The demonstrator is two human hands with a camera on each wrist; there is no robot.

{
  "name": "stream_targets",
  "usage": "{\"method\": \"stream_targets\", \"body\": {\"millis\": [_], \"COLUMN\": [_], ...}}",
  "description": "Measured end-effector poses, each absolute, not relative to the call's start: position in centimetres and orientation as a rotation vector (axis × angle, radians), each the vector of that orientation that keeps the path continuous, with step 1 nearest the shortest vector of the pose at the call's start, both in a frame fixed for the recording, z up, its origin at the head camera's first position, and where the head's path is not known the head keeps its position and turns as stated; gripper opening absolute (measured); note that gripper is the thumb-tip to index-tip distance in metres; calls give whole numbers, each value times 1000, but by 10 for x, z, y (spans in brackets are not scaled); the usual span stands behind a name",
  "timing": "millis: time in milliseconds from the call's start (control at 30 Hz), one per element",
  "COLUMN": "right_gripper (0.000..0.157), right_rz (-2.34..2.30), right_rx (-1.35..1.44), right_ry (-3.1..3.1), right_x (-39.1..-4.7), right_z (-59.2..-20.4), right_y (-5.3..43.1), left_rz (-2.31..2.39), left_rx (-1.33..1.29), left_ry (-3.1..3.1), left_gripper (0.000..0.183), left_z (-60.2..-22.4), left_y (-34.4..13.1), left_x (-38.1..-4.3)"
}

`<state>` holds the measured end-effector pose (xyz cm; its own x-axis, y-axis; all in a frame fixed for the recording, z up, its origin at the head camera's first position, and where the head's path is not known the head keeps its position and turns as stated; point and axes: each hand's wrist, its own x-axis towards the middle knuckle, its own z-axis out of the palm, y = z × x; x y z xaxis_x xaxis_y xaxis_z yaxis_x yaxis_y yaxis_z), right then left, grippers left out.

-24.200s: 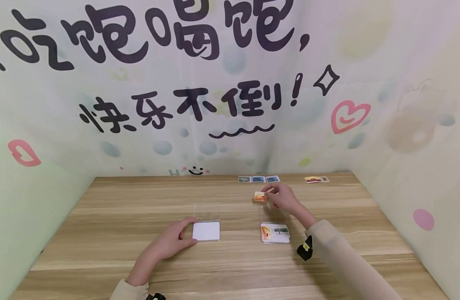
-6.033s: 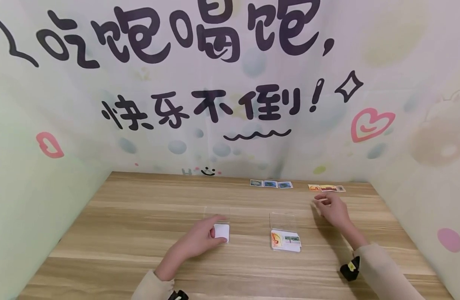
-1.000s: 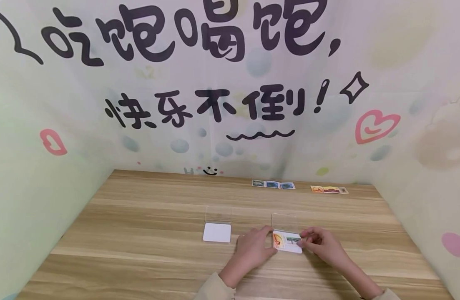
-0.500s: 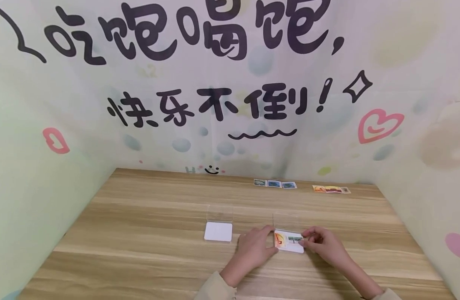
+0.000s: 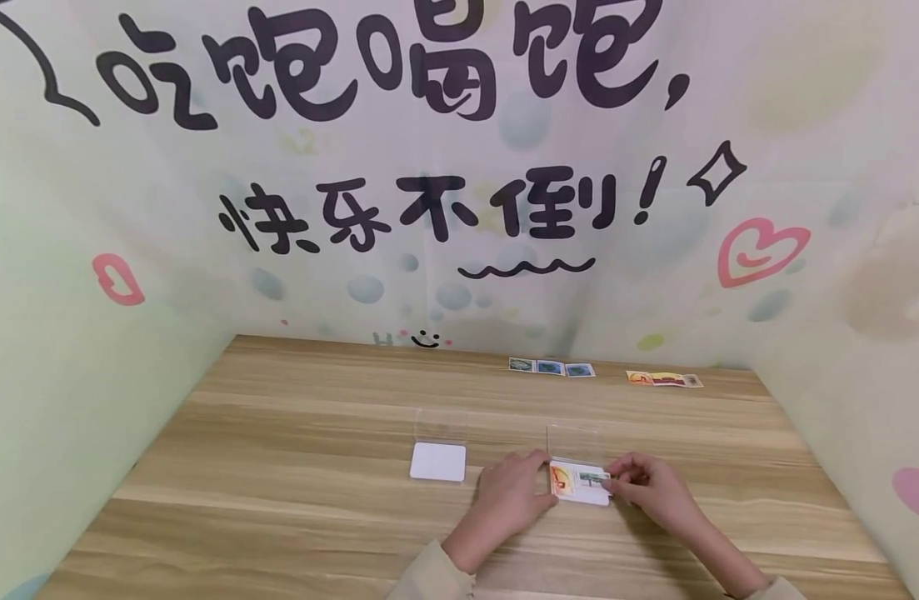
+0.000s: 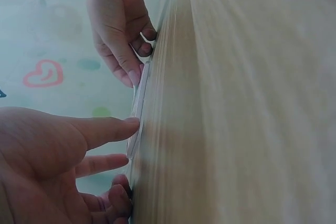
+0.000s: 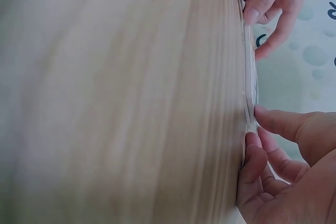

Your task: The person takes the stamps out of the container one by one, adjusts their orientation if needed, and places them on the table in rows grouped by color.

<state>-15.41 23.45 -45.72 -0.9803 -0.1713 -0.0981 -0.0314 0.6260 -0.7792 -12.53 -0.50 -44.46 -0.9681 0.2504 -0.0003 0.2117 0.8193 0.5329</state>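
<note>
A clear hinged plastic case lies spread on the table, its transparent lid folded back and a white card in its near half. An orange-and-yellow stamp lies at the card's left. At the card's right is a stamp with a green picture; my right hand pinches its right edge between thumb and fingers. My left hand grips the case's left edge, thumb at the near corner and index finger by the hinge. The wrist views show the left thumb and right thumb near the case, edge-on.
Another hinged case with a blank white card stands left of my left hand. Along the back edge lie a row of blue and green stamps and, farther right, a row of orange, yellow and grey stamps. A printed cloth backdrop rises behind the table.
My left hand has left the left case for the right one. My right hand has come from the back-right row, where an orange stamp now lies. Lately the green-picture stamp has shifted slightly right.
</note>
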Motion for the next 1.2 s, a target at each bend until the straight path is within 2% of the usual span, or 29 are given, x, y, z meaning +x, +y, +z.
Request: {"method": "stream_targets", "body": {"millis": [233,1200], "right_gripper": [16,22], "right_rz": [-1341,-1435], "right_rx": [-193,-280], "right_ry": [2615,2346], "right_x": [-155,-164], "right_z": [-453,-443], "right_y": [238,250], "left_rz": [821,823], "left_rx": [401,402], "left_ry": [2945,2953], "left_gripper": [53,51], "left_z": [-446,-445], "left_y": [-5,-6], "left_x": [-127,-125]}}
